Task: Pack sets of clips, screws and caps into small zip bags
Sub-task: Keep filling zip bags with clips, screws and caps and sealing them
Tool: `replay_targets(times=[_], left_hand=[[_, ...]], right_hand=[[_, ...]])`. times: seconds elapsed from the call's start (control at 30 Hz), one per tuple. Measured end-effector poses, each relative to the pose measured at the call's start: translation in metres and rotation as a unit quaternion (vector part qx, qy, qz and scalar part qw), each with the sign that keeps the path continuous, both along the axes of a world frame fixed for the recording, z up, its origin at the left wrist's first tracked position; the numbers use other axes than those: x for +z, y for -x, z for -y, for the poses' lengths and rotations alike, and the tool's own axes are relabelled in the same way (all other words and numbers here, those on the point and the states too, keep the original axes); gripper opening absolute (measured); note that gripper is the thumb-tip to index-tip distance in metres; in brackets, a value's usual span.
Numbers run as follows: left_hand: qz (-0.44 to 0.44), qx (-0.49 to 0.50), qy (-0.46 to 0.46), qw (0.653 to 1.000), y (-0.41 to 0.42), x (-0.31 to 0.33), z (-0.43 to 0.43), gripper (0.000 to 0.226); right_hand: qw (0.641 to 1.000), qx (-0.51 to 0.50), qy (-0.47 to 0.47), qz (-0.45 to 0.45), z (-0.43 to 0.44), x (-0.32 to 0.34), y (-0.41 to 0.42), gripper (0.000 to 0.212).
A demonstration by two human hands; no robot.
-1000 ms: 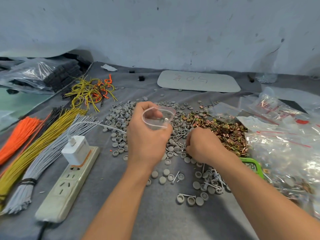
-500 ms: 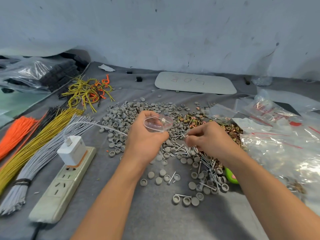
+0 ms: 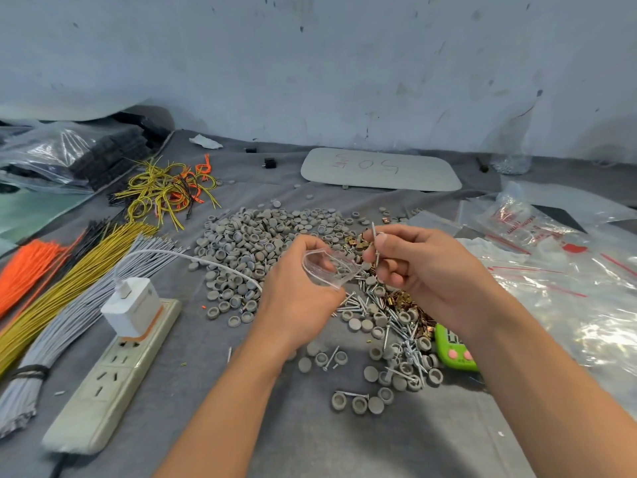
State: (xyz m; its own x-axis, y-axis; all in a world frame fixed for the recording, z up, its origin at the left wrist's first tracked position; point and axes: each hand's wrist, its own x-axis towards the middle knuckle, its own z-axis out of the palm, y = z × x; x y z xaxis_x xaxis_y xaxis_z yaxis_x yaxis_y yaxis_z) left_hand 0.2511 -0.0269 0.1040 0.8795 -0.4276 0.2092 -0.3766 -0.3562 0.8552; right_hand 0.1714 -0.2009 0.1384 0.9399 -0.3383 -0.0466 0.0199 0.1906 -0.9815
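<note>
The left hand (image 3: 296, 301) grips a small bag (image 3: 325, 270) open, the right hand (image 3: 425, 267) pinches screws (image 3: 375, 251) just beside its mouth; caps (image 3: 255, 236) and clips (image 3: 406, 301) seemingly not yet in.

A grey cloth-covered table (image 3: 310, 443) carries caps (image 3: 248, 236), screws (image 3: 396, 315), wire bundles (image 3: 69, 291) and a power strip (image 3: 110, 374).

A workshop packing bench: heaped caps (image 3: 248, 243), screws (image 3: 358, 301), bundled wires (image 3: 69, 288).

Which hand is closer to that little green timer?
Right. The right hand, pinching screws, is just beyond the green timer; the left hand, holding the small bag, is farther off to its left.
</note>
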Motion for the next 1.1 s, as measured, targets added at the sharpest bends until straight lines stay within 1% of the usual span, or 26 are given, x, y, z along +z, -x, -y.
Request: replay_targets(times=[0.1,0.2,0.33,0.4,0.5,0.6,0.7,0.83,1.0,1.03,1.1], left_hand=[[0.008,-0.007,-0.013,1.000,0.001,0.000,0.000,0.049],[0.002,-0.029,-0.026,0.999,0.005,-0.001,0.004,0.048],[-0.023,-0.047,-0.025,0.998,0.009,0.001,0.007,0.050],[-0.039,-0.055,-0.021,0.998,0.010,0.002,0.007,0.050],[-0.057,-0.061,-0.004,0.996,0.011,0.003,0.007,0.049],[-0.066,-0.062,0.012,0.996,0.010,0.002,0.007,0.049],[-0.069,-0.063,0.025,0.995,0.008,0.001,0.007,0.048],[-0.076,-0.065,0.043,0.994,0.007,0.000,0.007,0.050],[-0.078,-0.071,0.061,0.993,0.006,-0.002,0.008,0.049],[-0.078,-0.073,0.064,0.992,0.006,-0.001,0.008,0.048],[-0.088,-0.079,0.073,0.990,0.005,-0.001,0.008,0.047]], right_hand=[[1.000,-0.003,0.018,-0.004,-0.003,0.001,0.000,0.014],[0.999,-0.009,0.049,0.002,-0.011,0.005,-0.002,0.011],[0.991,-0.027,0.128,-0.007,-0.024,0.012,-0.003,0.005],[0.985,-0.047,0.168,-0.011,-0.029,0.013,-0.004,0.004],[0.976,-0.078,0.204,-0.003,-0.033,0.013,-0.004,0.009],[0.976,-0.083,0.200,0.021,-0.032,0.014,-0.005,0.012],[0.977,-0.068,0.200,0.041,-0.029,0.017,-0.003,0.015],[0.980,-0.090,0.172,0.054,-0.029,0.019,-0.001,0.011],[0.976,-0.121,0.170,0.059,-0.028,0.019,-0.001,0.006],[0.972,-0.119,0.195,0.053,-0.028,0.018,-0.001,0.005],[0.952,-0.108,0.287,0.023,-0.029,0.015,-0.003,0.006]])
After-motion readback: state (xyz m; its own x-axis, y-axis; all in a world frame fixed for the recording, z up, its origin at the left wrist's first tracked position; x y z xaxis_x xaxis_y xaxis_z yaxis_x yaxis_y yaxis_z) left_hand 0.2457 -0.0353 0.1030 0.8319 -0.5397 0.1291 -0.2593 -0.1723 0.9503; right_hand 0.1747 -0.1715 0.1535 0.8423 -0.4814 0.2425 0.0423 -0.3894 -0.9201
